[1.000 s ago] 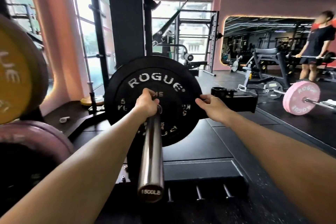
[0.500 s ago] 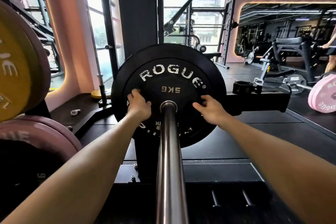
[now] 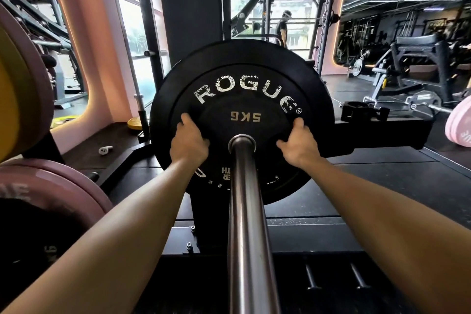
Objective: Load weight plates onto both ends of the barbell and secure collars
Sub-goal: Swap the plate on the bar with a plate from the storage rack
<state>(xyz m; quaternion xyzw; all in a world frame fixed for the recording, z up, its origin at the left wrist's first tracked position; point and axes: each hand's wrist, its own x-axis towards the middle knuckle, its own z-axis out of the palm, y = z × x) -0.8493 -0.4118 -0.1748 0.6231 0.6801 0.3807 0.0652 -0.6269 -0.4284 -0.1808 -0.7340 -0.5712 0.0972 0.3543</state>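
Observation:
A black Rogue 5 kg bumper plate (image 3: 242,84) sits on the steel barbell sleeve (image 3: 243,211), which runs from the bottom of the view up to its centre hole. My left hand (image 3: 188,141) presses against the plate's face left of the sleeve. My right hand (image 3: 298,143) presses on the face right of the sleeve, thumb pointing up. A black collar (image 3: 364,112) lies on a dark ledge to the right, behind the plate.
Pink plates (image 3: 51,186) and a yellow plate (image 3: 10,109) are stored close at my left. Another pink plate (image 3: 458,127) shows at the right edge. A black rack upright (image 3: 188,7) stands behind the plate. A person (image 3: 281,28) stands far back.
My left hand left the sleeve and went onto the plate's face. Both hands have spread to either side of the hole, and the plate has slid farther along the sleeve.

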